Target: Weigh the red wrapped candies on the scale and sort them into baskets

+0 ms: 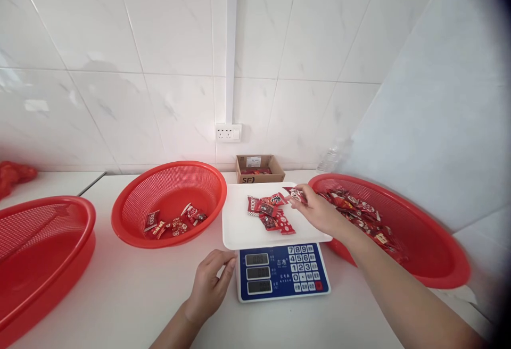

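Over the right part of the scale's white tray (235,232), my right hand (313,208) pinches a red candy packet (294,194). Several more red packets (268,208) lie in a loose heap on the tray, just left of that hand. The digital scale (283,272) has a blue panel with number keys and three small displays; their digits are hard to read. My left hand (213,280) rests by the scale's left edge, fingers curled and thumb against the forefinger. Whether anything is inside its fingers is hidden.
A red basket (443,248) full of packets stands on the right; another red basket (170,171) with several packets stands left of the scale. A third red basket (75,205) is at the far left. Behind the tray sits a cardboard box (261,179) near the wall socket (228,133).
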`<action>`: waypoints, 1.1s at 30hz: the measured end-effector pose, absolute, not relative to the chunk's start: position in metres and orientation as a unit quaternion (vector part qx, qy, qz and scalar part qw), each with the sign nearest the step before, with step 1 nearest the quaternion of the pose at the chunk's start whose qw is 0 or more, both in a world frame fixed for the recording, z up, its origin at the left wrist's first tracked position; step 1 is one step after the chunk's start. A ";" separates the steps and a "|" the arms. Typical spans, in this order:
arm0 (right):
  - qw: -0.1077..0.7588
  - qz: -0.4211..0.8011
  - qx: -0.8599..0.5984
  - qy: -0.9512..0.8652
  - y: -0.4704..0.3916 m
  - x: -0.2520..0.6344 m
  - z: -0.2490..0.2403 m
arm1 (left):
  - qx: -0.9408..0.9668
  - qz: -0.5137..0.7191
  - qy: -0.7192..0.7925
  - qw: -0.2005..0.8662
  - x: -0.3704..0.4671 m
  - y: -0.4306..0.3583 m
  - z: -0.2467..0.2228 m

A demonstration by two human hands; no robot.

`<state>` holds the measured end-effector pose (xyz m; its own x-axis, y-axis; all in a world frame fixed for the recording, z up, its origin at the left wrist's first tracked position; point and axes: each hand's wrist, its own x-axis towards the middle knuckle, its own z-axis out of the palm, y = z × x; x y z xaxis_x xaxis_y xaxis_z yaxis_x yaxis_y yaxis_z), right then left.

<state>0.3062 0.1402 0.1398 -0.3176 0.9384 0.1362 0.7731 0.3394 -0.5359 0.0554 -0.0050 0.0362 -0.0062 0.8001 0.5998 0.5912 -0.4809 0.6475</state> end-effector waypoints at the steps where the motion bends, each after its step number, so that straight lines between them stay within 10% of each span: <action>1: 0.222 0.183 -0.541 -0.790 0.140 0.309 0.139 | 0.698 0.506 0.497 0.104 0.056 -0.005 0.037; 19: 0.242 0.165 -0.469 -0.833 0.142 0.306 0.102 | 0.706 0.506 0.489 0.082 0.056 -0.002 0.031; 33: 0.439 0.099 -0.601 -0.661 0.077 0.354 0.104 | 0.695 0.523 0.489 0.067 0.054 -0.003 0.036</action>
<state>0.3541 0.0767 0.1043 0.1074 0.8809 0.4610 0.7078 0.2579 -0.6576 0.0535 -0.0031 0.0361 -0.0255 0.7498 0.6611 0.6094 -0.5126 0.6049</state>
